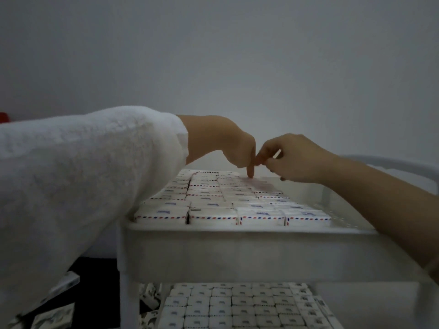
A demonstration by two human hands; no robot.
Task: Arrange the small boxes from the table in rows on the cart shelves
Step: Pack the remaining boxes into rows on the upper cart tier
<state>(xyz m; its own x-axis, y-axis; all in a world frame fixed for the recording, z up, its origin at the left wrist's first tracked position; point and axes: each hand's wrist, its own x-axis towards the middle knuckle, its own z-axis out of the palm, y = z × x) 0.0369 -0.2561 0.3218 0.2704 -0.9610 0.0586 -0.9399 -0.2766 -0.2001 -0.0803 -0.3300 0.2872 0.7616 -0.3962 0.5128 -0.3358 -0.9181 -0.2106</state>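
Small white boxes (213,213) with red-and-blue dashed edges fill the cart's top shelf (237,252) in tight rows. My left hand (228,143), in a white fluffy sleeve, reaches over the far rows, its index finger pointing straight down and touching a box (251,180) at the back. My right hand (294,160) hovers just to its right above the far rows, fingers curled with the tips pinched together; I see nothing held between them. A lower shelf (332,314) also carries rows of boxes (237,305).
A white cart handle (403,165) curves at the right rear. Loose boxes (54,314) lie scattered low on the left, beside the cart leg (128,298). A plain grey wall stands behind. A red object (3,117) peeks in at the left edge.
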